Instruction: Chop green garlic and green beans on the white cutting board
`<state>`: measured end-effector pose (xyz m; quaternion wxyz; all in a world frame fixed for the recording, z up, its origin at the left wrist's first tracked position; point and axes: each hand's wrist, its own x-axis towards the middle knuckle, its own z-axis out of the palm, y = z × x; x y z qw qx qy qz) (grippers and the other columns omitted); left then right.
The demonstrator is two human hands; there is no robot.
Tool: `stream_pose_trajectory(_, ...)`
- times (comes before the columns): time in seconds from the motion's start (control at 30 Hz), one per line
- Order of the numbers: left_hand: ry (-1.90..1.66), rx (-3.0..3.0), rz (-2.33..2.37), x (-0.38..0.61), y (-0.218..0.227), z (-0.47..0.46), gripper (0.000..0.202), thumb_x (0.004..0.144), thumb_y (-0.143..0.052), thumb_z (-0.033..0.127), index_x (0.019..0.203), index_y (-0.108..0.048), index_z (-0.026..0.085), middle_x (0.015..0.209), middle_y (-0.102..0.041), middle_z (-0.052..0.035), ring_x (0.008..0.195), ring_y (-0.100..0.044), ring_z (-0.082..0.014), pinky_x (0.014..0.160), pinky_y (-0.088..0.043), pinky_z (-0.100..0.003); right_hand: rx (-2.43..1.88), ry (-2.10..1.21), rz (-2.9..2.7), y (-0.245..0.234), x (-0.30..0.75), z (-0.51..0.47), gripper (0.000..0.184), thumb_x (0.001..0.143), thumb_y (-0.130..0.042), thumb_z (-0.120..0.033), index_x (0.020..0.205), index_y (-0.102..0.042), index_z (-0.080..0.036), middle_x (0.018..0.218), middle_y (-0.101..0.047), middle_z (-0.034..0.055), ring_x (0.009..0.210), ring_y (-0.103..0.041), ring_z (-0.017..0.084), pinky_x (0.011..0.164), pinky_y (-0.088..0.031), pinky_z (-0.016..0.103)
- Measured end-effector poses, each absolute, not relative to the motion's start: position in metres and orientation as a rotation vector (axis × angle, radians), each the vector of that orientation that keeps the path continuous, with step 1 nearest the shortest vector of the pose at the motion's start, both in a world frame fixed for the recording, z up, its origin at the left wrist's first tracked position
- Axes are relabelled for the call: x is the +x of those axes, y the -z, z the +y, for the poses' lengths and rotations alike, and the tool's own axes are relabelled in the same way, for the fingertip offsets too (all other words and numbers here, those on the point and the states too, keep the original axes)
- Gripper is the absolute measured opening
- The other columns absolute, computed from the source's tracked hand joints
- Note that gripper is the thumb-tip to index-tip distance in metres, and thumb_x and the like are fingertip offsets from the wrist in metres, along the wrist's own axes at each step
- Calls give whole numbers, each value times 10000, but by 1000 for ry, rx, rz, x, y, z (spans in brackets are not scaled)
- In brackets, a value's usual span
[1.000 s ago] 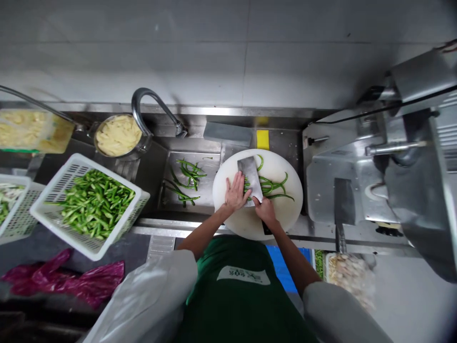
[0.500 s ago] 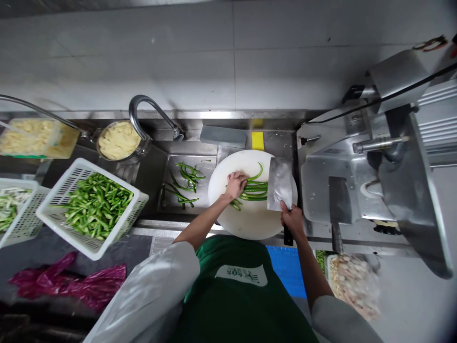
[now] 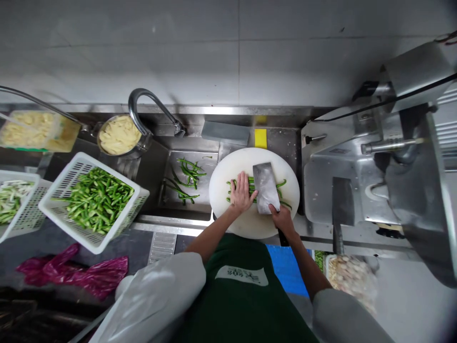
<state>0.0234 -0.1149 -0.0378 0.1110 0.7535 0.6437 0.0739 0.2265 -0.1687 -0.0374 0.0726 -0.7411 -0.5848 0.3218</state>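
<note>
My right hand (image 3: 283, 220) grips the dark handle of a cleaver (image 3: 266, 186). Its broad blade lies tilted across several long green chili peppers (image 3: 282, 183) on a round white cutting board (image 3: 257, 228). Flat on those peppers, just left of the blade, rests my left hand (image 3: 242, 194) with its fingers stretched out and its thumb near the blade's edge. Pepper ends show on both sides of the hand and blade; the middle parts are covered. More whole green chili peppers (image 3: 189, 174) lie in the sink (image 3: 210, 164) left of the board.
A white basket (image 3: 96, 245) of cut green peppers stands at left, near a pot (image 3: 119, 136) of pale slices. The faucet (image 3: 143, 102) arches over the sink. Behind the board are a grey block (image 3: 225, 133) and a yellow sponge (image 3: 260, 138). A slicer (image 3: 367, 190) with another cleaver (image 3: 343, 200) stands at right.
The cleaver has moved left from the board's right side onto the peppers. My left hand has gone from curled fingers to lying flat, slightly further right, over the peppers.
</note>
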Motion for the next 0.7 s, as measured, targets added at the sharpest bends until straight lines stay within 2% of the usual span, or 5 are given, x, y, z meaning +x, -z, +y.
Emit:
stream_pose_trajectory(0.2, -232, 2231, 1877, 22, 40, -115, 840, 1033, -283, 587, 1634, -110, 26, 1698, -109, -204, 1596, -77, -314, 1273, -128, -600, -2281, -1018, -1742, 37, 211, -167, 539, 991, -486, -514, 920, -739, -44, 791, -742, 205, 734, -704, 268, 682, -467, 313)
stream_pose_trajectory(0.33, -234, 2235, 1867, 21, 40, -116, 823, 1036, -289, 573, 1634, -129, 30, 1699, -104, -201, 1596, -69, -317, 1278, -122, -591, -2315, -961, -1794, 34, 184, -163, 510, 994, -510, -481, 961, -751, -33, 927, -758, 246, 868, -724, 300, 704, -466, 311)
stream_pose_trajectory(0.47, -239, 2229, 1838, 19, 39, -113, 802, 1041, -278, 548, 1623, -165, 7, 1695, -104, -213, 1594, -88, -322, 1279, -126, -588, -2351, -977, -1763, 30, 156, -162, 511, 1004, -499, -462, 1007, -754, -19, 958, -759, 262, 884, -731, 310, 708, -470, 313)
stream_pose_trajectory(0.7, -230, 2316, 1736, 4, 35, -125, 745, 1052, -261, 515, 1617, -202, 34, 1673, -226, -224, 1587, -158, -308, 1269, -115, -608, -2365, -970, -1625, 16, 134, -158, 505, 1025, -454, -460, 1049, -752, -53, 991, -756, 247, 935, -734, 297, 737, -472, 297)
